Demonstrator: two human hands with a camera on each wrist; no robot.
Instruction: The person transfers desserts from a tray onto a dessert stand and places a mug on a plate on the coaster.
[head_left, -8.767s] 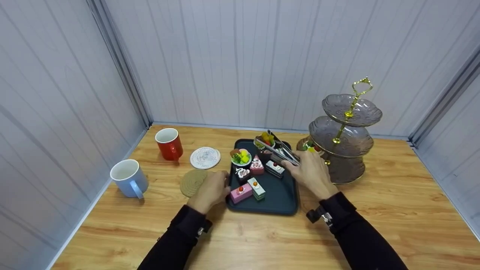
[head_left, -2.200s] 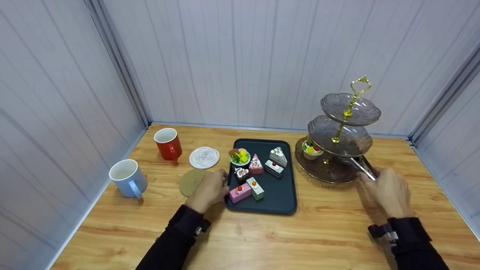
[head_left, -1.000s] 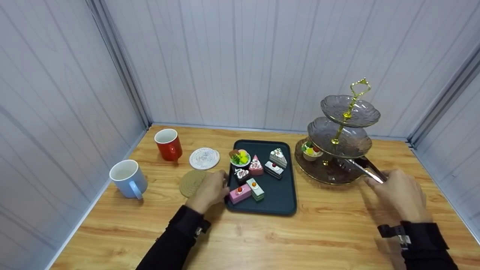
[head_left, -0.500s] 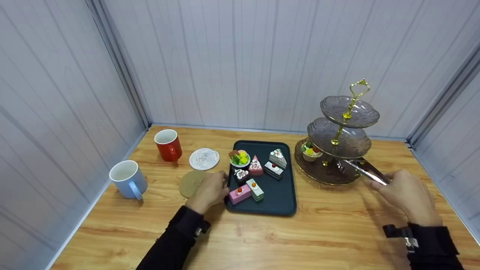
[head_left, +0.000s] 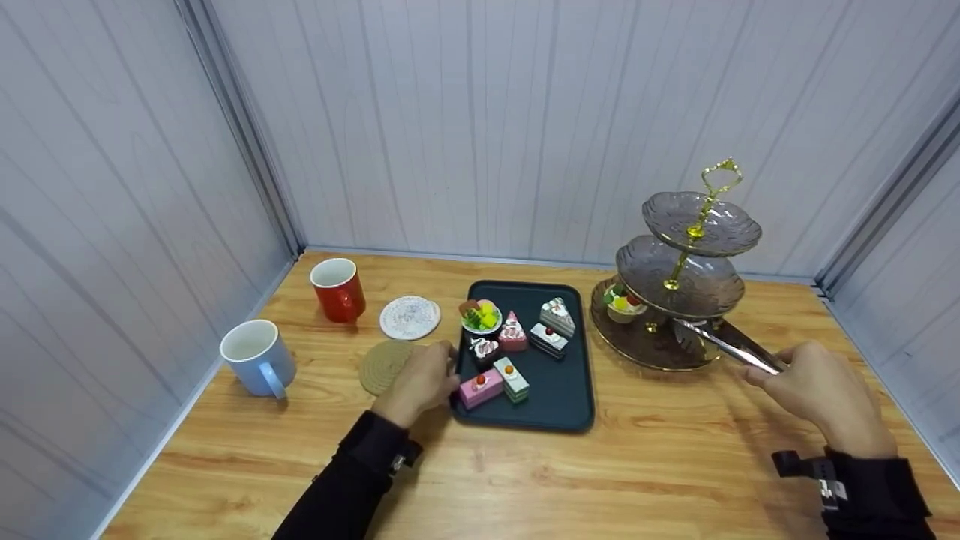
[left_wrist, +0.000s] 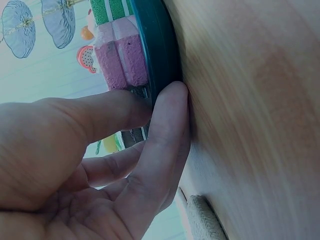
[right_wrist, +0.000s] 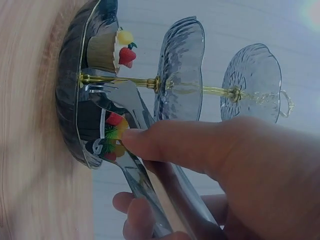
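My left hand (head_left: 421,382) pinches the left rim of the dark green tray (head_left: 562,405); in the left wrist view the thumb is above the rim and fingers below. My right hand (head_left: 825,394) grips metal tongs (head_left: 731,349) that reach over the bottom plate (head_left: 637,356) of a three-tier stand. In the right wrist view the spread tong ends lie either side of a dark-cupped fruit cupcake (right_wrist: 91,120), which stands on that plate; contact cannot be told. The head view mostly hides it. Another fruit cupcake (head_left: 622,306) sits on the plate's left side.
The tray carries several small cakes, among them a pink one (head_left: 481,388), and a fruit cup (head_left: 481,316). Leftward are a white coaster (head_left: 409,317), a woven coaster (head_left: 382,366), a red mug (head_left: 337,289) and a blue mug (head_left: 259,358). The stand's upper plates (head_left: 679,274) overhang the tongs.
The fruit cupcake from the tray's back has gone to the stand's bottom plate with the tongs. Over the last second my right hand has drawn slightly right and back. My left hand stays put.
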